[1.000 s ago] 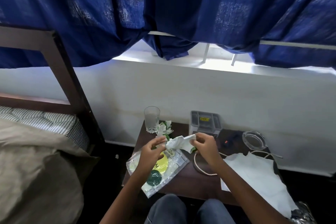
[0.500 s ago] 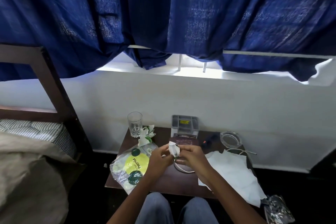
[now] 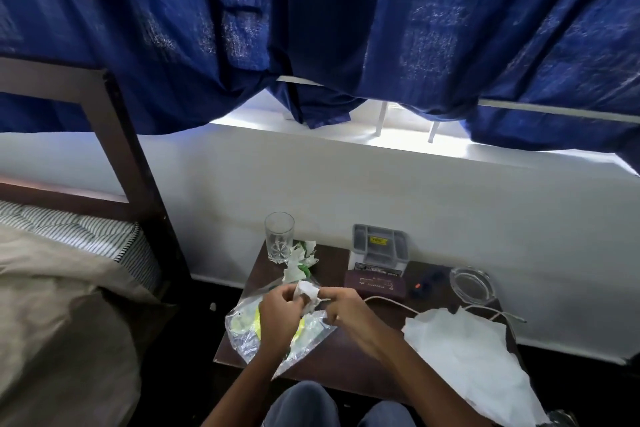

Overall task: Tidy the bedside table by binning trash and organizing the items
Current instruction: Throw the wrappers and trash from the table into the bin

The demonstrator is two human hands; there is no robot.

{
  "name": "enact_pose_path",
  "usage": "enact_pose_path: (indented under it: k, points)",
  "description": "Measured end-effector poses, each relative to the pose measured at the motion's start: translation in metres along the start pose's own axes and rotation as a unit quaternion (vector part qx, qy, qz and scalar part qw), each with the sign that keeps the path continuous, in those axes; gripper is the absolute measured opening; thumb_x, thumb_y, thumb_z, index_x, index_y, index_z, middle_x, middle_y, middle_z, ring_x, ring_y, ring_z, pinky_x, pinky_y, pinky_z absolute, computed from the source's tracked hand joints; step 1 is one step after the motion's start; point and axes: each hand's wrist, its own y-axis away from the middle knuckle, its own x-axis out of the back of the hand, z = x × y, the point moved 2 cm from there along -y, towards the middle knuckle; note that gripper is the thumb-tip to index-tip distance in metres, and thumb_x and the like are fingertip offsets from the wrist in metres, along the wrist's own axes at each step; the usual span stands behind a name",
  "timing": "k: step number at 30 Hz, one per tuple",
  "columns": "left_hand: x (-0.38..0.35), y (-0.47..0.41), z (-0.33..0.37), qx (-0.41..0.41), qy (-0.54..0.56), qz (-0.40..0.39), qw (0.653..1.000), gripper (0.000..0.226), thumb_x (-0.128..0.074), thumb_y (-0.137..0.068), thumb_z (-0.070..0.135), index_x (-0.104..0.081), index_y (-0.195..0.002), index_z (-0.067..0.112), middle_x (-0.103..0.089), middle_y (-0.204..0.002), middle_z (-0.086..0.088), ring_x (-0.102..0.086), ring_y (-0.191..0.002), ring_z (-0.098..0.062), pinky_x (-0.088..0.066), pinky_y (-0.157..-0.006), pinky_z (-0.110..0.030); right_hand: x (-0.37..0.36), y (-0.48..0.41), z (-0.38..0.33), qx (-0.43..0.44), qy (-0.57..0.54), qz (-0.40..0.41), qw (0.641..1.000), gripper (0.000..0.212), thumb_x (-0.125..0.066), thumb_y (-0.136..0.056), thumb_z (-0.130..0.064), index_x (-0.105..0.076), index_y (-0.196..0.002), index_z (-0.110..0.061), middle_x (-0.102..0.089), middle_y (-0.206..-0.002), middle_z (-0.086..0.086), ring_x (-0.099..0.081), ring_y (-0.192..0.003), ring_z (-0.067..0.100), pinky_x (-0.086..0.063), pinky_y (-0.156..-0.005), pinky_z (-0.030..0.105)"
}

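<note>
Dark wood shows across the desk (image 3: pixel 349 360), where most clutter remains. Largest, a white bag (image 3: pixel 474 360) droops off the right edge; next, a clear plastic wrapper (image 3: pixel 242 333) lies at the front left under our hands. Behind stand a grey organiser (image 3: pixel 379 246), a maroon booklet (image 3: pixel 375 284), a glass (image 3: pixel 278 236), an ashtray (image 3: pixel 471 282). Smallest, the crumpled tissue (image 3: pixel 308 291) is pinched between our left hand (image 3: pixel 278 315) and right hand (image 3: pixel 346 310). We judge the tidying barely begun: nothing looks binned yet.
</note>
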Motion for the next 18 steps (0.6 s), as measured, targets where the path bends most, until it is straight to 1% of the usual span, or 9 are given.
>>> enact_pose_path:
  k: [2, 4, 5, 7, 9, 12, 13, 15, 18]
  points:
    - [0.008, -0.01, -0.014, 0.03, 0.005, 0.033, 0.999, 0.009, -0.066, -0.083, 0.016, -0.07, -0.078, 0.01, -0.069, -0.07, -0.001, -0.061, -0.066, -0.017, -0.045, -0.056, -0.028, -0.008, -0.019, -0.005, -0.014, 0.029, 0.021, 0.999, 0.044, -0.044, -0.074, 0.012, -0.073, -0.099, -0.011, -0.068, -0.083, 0.004, -0.057, -0.069, 0.01, -0.043, -0.064, 0.021]
    - [0.017, -0.021, -0.025, 0.058, 0.016, 0.08, 0.995, 0.009, -0.066, -0.083, 0.017, -0.067, -0.075, 0.013, -0.067, -0.071, -0.003, -0.061, -0.066, -0.019, -0.048, -0.058, -0.034, -0.014, -0.04, -0.009, -0.001, 0.071, 0.087, 0.994, 0.029, -0.051, -0.083, 0.008, -0.07, -0.102, -0.002, -0.068, -0.081, 0.005, -0.059, -0.062, 0.009, -0.05, -0.061, 0.018]
    - [0.022, -0.026, -0.031, 0.07, 0.021, 0.101, 0.992, 0.01, -0.066, -0.083, 0.017, -0.065, -0.073, 0.014, -0.067, -0.07, -0.003, -0.062, -0.066, -0.021, -0.051, -0.062, -0.037, -0.015, -0.051, -0.01, 0.008, 0.117, 0.131, 0.984, 0.026, -0.053, -0.085, 0.004, -0.069, -0.104, -0.003, -0.068, -0.086, 0.005, -0.06, -0.065, 0.01, -0.052, -0.063, 0.02]
    - [0.031, -0.034, -0.04, 0.084, 0.019, 0.127, 0.988, 0.011, -0.067, -0.083, 0.017, -0.063, -0.072, 0.017, -0.066, -0.068, -0.002, -0.063, -0.068, -0.022, -0.052, -0.067, -0.04, -0.017, -0.071, -0.013, 0.03, 0.249, 0.191, 0.949, 0.035, -0.051, -0.085, 0.0, -0.062, -0.116, -0.013, -0.063, -0.111, 0.003, -0.061, -0.086, 0.015, -0.053, -0.074, 0.029]
    - [0.038, -0.04, -0.049, 0.093, 0.025, 0.134, 0.986, 0.006, -0.067, -0.083, 0.015, -0.066, -0.078, 0.012, -0.066, -0.07, -0.002, -0.063, -0.069, -0.021, -0.05, -0.064, -0.035, -0.022, -0.089, -0.013, 0.042, 0.379, 0.17, 0.909, 0.054, -0.047, -0.085, -0.001, -0.045, -0.134, -0.024, -0.046, -0.128, 0.006, -0.052, -0.107, 0.022, -0.049, -0.08, 0.035]
    - [0.044, -0.045, -0.06, 0.103, 0.023, 0.135, 0.985, 0.004, -0.065, -0.083, 0.011, -0.066, -0.08, 0.012, -0.065, -0.071, -0.001, -0.06, -0.067, -0.015, -0.042, -0.055, -0.024, -0.033, -0.112, -0.009, 0.073, 0.533, 0.12, 0.835, 0.069, -0.049, -0.086, 0.002, -0.027, -0.141, -0.034, -0.034, -0.135, 0.012, -0.047, -0.112, 0.03, -0.048, -0.076, 0.037]
    - [0.045, -0.046, -0.063, 0.104, 0.025, 0.137, 0.985, 0.004, -0.065, -0.083, 0.01, -0.066, -0.081, 0.012, -0.064, -0.071, -0.001, -0.061, -0.068, -0.015, -0.043, -0.056, -0.024, -0.037, -0.117, -0.008, 0.083, 0.568, 0.112, 0.811, 0.068, -0.05, -0.085, 0.003, -0.029, -0.14, -0.031, -0.033, -0.135, 0.014, -0.048, -0.111, 0.032, -0.049, -0.076, 0.039]
    - [0.047, -0.05, -0.069, 0.11, 0.036, 0.137, 0.984, 0.004, -0.066, -0.083, 0.009, -0.067, -0.08, 0.012, -0.065, -0.071, -0.002, -0.063, -0.069, -0.018, -0.048, -0.059, -0.029, -0.04, -0.124, -0.006, 0.106, 0.603, 0.117, 0.782, 0.049, -0.048, -0.088, 0.004, -0.041, -0.132, -0.017, -0.04, -0.131, 0.015, -0.051, -0.108, 0.033, -0.05, -0.078, 0.042]
    - [0.048, -0.052, -0.074, 0.121, 0.05, 0.13, 0.983, 0.01, -0.067, -0.083, 0.01, -0.064, -0.077, 0.018, -0.067, -0.071, -0.003, -0.065, -0.068, -0.02, -0.055, -0.065, -0.039, -0.031, -0.126, -0.002, 0.137, 0.593, 0.152, 0.779, 0.03, -0.044, -0.09, 0.004, -0.055, -0.117, -0.005, -0.054, -0.121, 0.012, -0.057, -0.098, 0.026, -0.05, -0.075, 0.036]
